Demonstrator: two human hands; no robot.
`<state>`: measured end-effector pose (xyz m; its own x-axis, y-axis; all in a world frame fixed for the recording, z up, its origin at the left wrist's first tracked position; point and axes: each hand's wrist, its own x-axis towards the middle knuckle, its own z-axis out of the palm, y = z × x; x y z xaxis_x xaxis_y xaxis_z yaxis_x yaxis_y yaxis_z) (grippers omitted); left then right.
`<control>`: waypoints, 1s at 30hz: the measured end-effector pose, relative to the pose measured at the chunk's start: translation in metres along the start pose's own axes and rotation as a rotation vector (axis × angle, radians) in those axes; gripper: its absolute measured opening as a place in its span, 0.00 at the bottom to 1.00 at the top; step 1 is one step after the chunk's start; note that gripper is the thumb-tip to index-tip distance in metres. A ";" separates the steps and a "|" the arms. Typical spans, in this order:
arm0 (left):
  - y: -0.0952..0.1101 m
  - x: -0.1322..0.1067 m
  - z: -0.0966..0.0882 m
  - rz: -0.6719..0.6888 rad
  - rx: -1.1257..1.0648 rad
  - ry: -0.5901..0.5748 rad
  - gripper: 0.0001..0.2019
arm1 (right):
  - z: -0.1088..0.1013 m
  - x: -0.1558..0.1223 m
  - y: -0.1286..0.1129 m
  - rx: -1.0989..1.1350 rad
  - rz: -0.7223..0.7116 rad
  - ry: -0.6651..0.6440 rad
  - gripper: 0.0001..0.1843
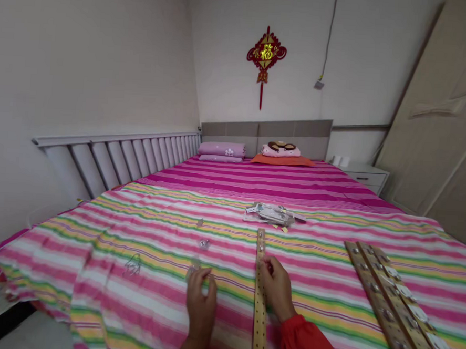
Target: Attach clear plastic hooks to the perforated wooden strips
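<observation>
A narrow wooden strip with rows of small holes lies lengthwise on the striped bedsheet, small shiny pieces fixed at its far end. Over this strip is my right hand, thumb and forefinger pinched against its upper part; whatever is between the fingertips is too small to make out. My left hand hovers to the left of the strip, slightly blurred, its thumb and fingers apart. Just beyond its fingertips lies a clear plastic packet, partly hidden by them. Farther off is a small transparent piece with shiny bits.
Several wooden strips carrying metal and white pieces lie to the right. A pile of plastic-wrapped items sits beyond the strip. Tangled thin wire rests on the left. Folded bedding is at the headboard; a white radiator lines the left wall.
</observation>
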<state>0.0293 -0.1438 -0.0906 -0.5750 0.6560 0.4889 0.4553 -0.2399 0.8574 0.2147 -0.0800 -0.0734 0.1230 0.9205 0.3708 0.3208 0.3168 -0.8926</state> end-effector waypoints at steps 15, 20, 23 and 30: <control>-0.049 0.018 -0.036 -0.353 -0.066 0.139 0.20 | 0.141 -0.042 -0.044 0.191 0.194 -0.532 0.09; -0.052 0.016 -0.038 -0.383 -0.283 0.071 0.22 | 0.150 -0.050 -0.052 0.093 0.058 -0.458 0.07; -0.051 0.015 -0.037 -0.386 -0.320 0.077 0.22 | 0.147 -0.053 -0.056 -0.116 -0.094 -0.383 0.08; -0.052 0.040 -0.038 -0.457 -0.252 0.096 0.20 | 0.140 -0.057 -0.057 -0.297 -0.177 -0.332 0.09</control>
<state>-0.0431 -0.1318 -0.1096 -0.7418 0.6681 0.0589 -0.0266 -0.1170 0.9928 0.0581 -0.1183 -0.0790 -0.2489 0.8968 0.3657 0.5704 0.4409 -0.6930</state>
